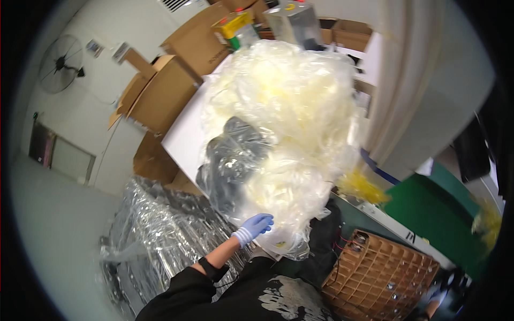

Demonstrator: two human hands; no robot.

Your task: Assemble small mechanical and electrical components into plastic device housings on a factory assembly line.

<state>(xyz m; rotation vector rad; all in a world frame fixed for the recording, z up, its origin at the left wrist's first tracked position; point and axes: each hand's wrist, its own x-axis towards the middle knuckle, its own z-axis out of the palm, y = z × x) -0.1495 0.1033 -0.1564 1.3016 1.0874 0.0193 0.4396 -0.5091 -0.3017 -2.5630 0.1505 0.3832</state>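
Observation:
A large heap of crumpled clear and yellowish plastic film covers most of the white table before me. A dark grey plastic bag lies on its left side. My left hand, in a light blue glove, is at the heap's near edge. Its fingers are stretched out over the film with nothing visibly gripped. Far out at the lower right, my right hand, also gloved, shows only small and blurred. It is beside a brown compartmented tray, and its fingers cannot be made out.
Clear plastic sheeting wraps a bulky stack on my left. Cardboard boxes and metal cans stand behind the heap. A green surface with yellow film at its edge is on the right, below a pale hanging sheet.

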